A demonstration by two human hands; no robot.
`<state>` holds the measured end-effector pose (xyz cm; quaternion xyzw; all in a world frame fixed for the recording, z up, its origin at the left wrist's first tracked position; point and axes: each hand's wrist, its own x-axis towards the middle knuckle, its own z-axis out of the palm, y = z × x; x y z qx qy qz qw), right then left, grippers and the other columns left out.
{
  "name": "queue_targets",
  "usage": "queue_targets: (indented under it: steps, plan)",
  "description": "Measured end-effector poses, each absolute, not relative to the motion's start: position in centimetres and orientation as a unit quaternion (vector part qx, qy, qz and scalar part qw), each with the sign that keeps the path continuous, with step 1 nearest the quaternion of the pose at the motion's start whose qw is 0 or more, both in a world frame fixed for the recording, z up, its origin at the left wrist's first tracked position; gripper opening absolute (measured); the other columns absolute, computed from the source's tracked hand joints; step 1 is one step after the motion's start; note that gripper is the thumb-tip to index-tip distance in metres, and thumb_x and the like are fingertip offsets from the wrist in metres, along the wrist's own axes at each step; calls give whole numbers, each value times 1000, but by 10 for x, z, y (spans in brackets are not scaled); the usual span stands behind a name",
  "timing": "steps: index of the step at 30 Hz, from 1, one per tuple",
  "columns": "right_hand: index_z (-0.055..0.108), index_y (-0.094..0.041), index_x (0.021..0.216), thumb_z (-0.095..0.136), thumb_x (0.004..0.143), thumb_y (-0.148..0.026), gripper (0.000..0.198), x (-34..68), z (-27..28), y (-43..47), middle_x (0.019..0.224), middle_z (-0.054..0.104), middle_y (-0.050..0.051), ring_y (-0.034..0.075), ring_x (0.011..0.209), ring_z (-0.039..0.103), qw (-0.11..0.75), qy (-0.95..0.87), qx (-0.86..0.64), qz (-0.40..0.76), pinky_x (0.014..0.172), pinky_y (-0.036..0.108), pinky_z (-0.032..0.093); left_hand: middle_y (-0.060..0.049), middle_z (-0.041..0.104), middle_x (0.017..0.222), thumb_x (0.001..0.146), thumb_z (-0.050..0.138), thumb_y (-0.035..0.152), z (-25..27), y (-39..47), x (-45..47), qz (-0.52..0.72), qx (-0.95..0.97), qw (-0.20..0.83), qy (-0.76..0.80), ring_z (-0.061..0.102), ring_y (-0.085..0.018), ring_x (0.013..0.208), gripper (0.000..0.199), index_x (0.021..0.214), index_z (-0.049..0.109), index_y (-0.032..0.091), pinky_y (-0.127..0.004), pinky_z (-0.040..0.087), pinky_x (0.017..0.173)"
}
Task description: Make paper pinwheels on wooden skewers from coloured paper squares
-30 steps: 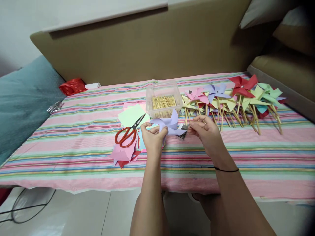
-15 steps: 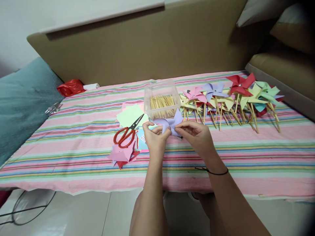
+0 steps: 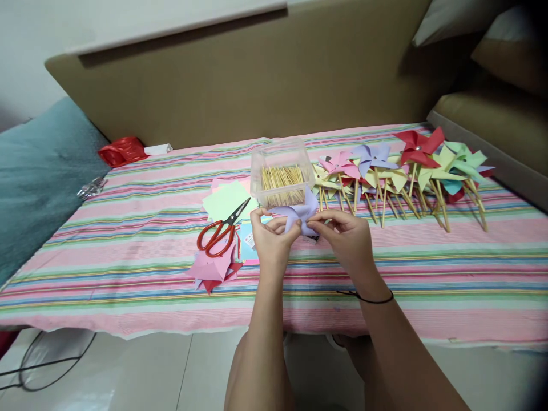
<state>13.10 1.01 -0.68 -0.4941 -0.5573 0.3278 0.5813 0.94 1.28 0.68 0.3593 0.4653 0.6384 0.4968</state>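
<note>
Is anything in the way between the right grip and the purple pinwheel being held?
Nothing visible. The right grip is at the right edge of the pinwheel, seemingly touching it; the left grip holds it from the left. The box sits behind.

"Any lettering you can make out?"

"None that reads. There's a small white label [image 3: 249, 240] on the light-blue paper [image 3: 248, 254], just left of and below the centre of the frame, but its marks are too tiny."

"And the black-and-white patterned item [image 3: 315, 238], right of and below centre?"

"Mostly covered; only an edge shows, and I can't tell whether its marks are print."
</note>
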Motion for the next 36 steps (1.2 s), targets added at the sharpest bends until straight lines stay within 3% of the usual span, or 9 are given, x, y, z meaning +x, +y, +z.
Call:
queue_targets:
  steps: [6, 23, 36]
  plan:
    - [71, -23, 69, 71, 73, -19, 6, 131, -6, 11, 74, 70, 1, 19, 78, 60, 582, -595, -468, 296, 59, 30, 43, 6, 67, 59, 57, 71, 13, 8, 12, 10, 642, 357, 498, 460, 61, -10, 47, 55, 89, 28, 25, -19, 45, 55]
    - [70, -22, 68, 70, 74, -15, 9, 132, -3, 10, 73, 68, 2, 19, 78, 60, 586, -601, -454, 297, 63, 31, 44, 7, 66, 57, 59, 71, 13, 8, 12, 10, 636, 372, 500, 455, 59, -9, 45, 55, 90, 27, 25, -18, 44, 52]
    - [69, -18, 68, 71, 71, -23, 6, 130, -2, 8, 72, 66, 2, 13, 57, 52, 560, -538, -512, 368, 50, 28, 39, 10, 65, 57, 60, 70, 12, 6, 12, 9, 627, 405, 485, 455, 57, -7, 45, 53, 88, 27, 25, -17, 45, 52]
